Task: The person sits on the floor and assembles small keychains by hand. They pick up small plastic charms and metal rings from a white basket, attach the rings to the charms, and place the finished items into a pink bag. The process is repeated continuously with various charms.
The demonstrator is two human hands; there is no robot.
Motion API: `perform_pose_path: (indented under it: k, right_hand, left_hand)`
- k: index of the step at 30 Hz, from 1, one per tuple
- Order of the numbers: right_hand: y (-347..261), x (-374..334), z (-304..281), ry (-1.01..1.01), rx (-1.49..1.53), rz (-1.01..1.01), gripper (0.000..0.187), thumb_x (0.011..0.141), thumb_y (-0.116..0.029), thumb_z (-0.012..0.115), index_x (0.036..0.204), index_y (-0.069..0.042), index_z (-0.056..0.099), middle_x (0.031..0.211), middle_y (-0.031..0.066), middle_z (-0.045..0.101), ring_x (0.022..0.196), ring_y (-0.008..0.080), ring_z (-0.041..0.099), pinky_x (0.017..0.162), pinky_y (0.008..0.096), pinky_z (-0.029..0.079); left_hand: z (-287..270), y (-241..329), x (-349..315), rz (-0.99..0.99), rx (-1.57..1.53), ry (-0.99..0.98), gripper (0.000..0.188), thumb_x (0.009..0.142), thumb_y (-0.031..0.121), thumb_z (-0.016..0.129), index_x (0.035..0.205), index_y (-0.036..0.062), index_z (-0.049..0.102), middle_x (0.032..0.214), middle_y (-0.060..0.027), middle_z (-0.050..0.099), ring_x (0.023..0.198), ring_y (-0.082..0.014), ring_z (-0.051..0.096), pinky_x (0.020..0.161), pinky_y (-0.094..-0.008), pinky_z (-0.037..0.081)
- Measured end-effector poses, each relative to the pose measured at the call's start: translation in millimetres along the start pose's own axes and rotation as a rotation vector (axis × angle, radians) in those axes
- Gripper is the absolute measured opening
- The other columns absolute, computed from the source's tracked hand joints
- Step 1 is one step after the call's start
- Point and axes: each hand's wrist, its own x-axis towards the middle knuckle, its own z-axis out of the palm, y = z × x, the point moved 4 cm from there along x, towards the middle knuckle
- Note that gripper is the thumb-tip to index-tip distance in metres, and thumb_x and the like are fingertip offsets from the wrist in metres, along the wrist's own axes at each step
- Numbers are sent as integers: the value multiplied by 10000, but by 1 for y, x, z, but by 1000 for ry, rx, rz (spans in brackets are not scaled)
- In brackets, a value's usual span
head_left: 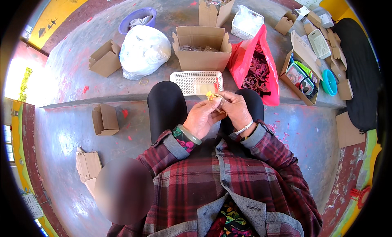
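Above my knees, my left hand and my right hand come together, both closed in a pinch. Between their fingertips is a thin tan cord loop with a small yellow piece on it. Fingers cover part of the loop, so its exact kind cannot be made out. Just beyond the hands sits a low white plastic basket with perforated walls. A flat tan and reddish item lies in it. To its right, a red plastic bag gapes over a tangle of dark pink and tan strands.
Behind the basket stands an open cardboard box with small clear packets. A stuffed white plastic bag and purple basin are left of it. Farther right are a carton of goods and a turquoise basin. A low step edge crosses the floor.
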Motion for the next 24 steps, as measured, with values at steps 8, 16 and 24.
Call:
perform_pose_path:
  k: [8, 16, 24]
  right_hand:
    - [-52, 8, -36, -193, -478, 47, 193, 812, -169, 643, 858, 17, 667, 642, -32, 578, 568, 18, 477, 506, 178, 371]
    - [-72, 0, -16, -592, -854, -232, 132, 763, -126, 617, 803, -3, 644, 655, 87, 604, 599, 162, 583, 580, 260, 450]
    - [-60, 3, -26, -479, -509, 118, 164, 719, -137, 656, 801, 4, 649, 671, 54, 625, 629, 88, 568, 606, 250, 446]
  left_hand:
    - [13, 57, -17, 250, 1484, 67, 275, 816, 264, 635, 894, 3, 603, 828, -92, 627, 734, -186, 618, 607, -280, 478]
    - [24, 47, 3, 387, 1581, -293, 236, 757, 219, 650, 869, 12, 633, 784, -141, 623, 734, -290, 591, 671, -353, 460]
    - [4, 23, 8, 21, 995, -231, 157, 818, 121, 625, 892, -17, 627, 811, -47, 647, 737, -98, 591, 669, -231, 464]
